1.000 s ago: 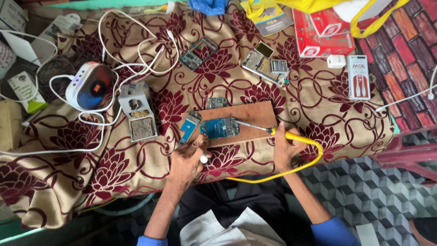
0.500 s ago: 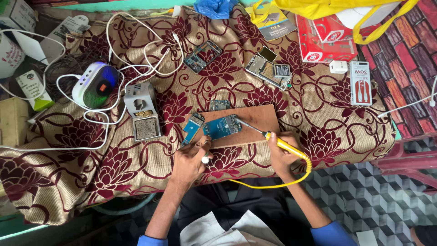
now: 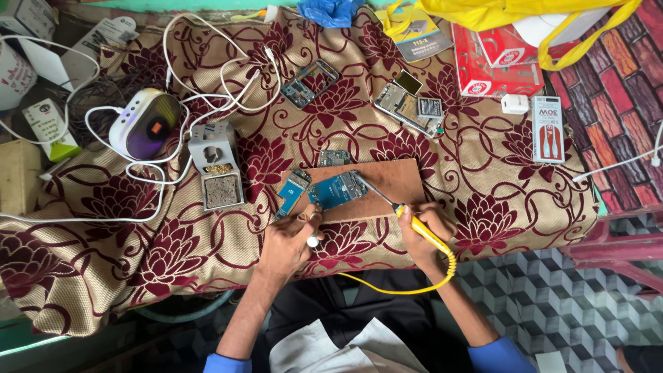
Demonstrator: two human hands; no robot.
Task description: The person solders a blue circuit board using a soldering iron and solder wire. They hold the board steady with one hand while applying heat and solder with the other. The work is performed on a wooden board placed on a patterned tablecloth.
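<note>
A blue circuit board (image 3: 337, 189) lies on a brown wooden board (image 3: 387, 185) on the floral cloth. My right hand (image 3: 423, 233) grips a yellow-handled soldering iron (image 3: 404, 212), its metal tip touching the circuit board's right edge; a yellow cord (image 3: 414, 284) loops down from the handle. My left hand (image 3: 289, 242) rests at the wooden board's near left corner, its fingers pinched on something small beside the circuit board, a small silvery object by the thumb. A second, smaller blue board (image 3: 293, 190) lies just left.
A grey soldering-iron stand (image 3: 217, 164) and a white device with a purple screen (image 3: 145, 124) sit left among white cables (image 3: 207, 90). Opened phone frames (image 3: 411, 105) lie at the back. Red boxes (image 3: 497, 69), a tool pack (image 3: 548, 128) and a yellow bag (image 3: 545, 14) are right.
The view has shifted a little, and my right hand with the iron has drawn slightly nearer me. The iron's tip stays at the circuit board; my left hand has hardly moved.
</note>
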